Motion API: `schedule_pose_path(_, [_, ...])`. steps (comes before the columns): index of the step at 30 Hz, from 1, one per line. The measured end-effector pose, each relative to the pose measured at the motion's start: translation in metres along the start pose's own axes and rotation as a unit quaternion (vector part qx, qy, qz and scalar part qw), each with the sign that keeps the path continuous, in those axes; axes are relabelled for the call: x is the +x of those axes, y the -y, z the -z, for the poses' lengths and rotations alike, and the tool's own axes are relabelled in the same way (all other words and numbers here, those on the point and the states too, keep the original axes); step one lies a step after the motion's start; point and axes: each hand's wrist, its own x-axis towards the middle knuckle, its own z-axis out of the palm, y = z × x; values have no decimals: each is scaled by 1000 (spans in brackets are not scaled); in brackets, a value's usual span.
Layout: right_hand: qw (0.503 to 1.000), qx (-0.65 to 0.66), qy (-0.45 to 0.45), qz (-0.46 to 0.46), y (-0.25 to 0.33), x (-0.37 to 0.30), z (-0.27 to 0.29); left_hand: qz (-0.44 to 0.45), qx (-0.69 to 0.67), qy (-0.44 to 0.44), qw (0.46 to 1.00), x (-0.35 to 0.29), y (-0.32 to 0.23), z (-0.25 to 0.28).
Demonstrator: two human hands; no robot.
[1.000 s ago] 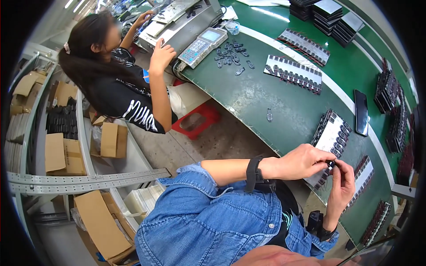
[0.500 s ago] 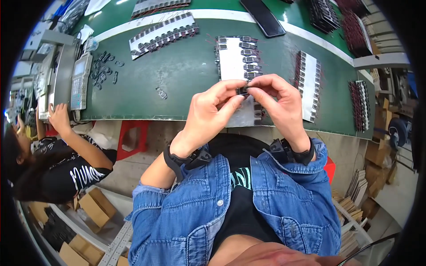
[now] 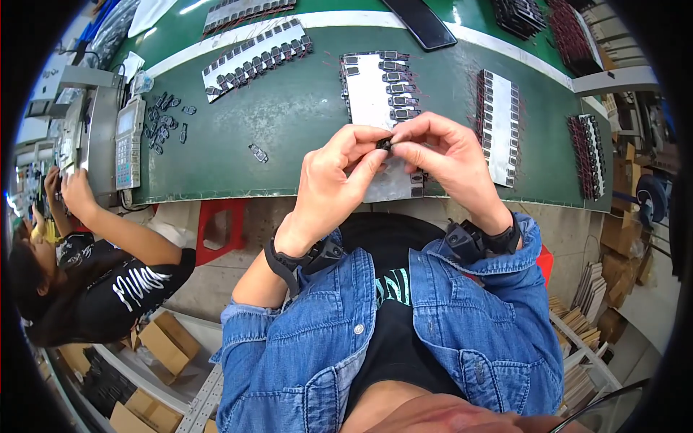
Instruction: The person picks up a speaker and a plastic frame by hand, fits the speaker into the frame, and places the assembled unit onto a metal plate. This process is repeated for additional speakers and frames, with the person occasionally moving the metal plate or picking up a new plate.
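Between the fingertips of both hands is a small black part (image 3: 384, 144), its details mostly covered. My left hand (image 3: 333, 172) pinches it from the left, thumb and fingers closed. From the right, my right hand (image 3: 453, 157) pinches it too. Both hands are over the near half of a white strip-shaped board (image 3: 369, 99). Small black modules (image 3: 401, 89) with thin red wires line that board's right edge, and several sit along its left edge. Fingers hide part of the board's middle.
Similar loaded boards lie at left (image 3: 253, 59) and right (image 3: 498, 130). Loose black modules (image 3: 162, 123) are piled near a grey keypad device (image 3: 130, 143); a single module (image 3: 258, 152) lies apart. A phone (image 3: 422, 25) rests at the back. A co-worker's arm (image 3: 123, 234) reaches in at left.
The whole view has shifted slightly. Both hands still pinch the small black part, which appears turned a little between the fingertips. The co-worker's hand at left has moved slightly.
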Motion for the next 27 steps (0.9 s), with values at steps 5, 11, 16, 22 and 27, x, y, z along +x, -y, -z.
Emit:
schedule_pose_path(5, [996,60,56,-35,5,-7,4,18,-30,22,999,-8,-2,0])
schedule_pose_path(11, [994,64,81,-41,3,-7,11,29,-59,42,997,-9,-2,-1])
schedule_pose_path(16, [994,26,102,-31,9,-8,11,39,-67,56,995,-10,-5,0])
schedule_pose_path(22, [995,-48,69,46,5,-15,6,41,-76,59,994,-8,-6,2])
schedule_pose_path(27, [997,-25,55,39,3,-17,4,44,-85,60,994,-9,-6,0])
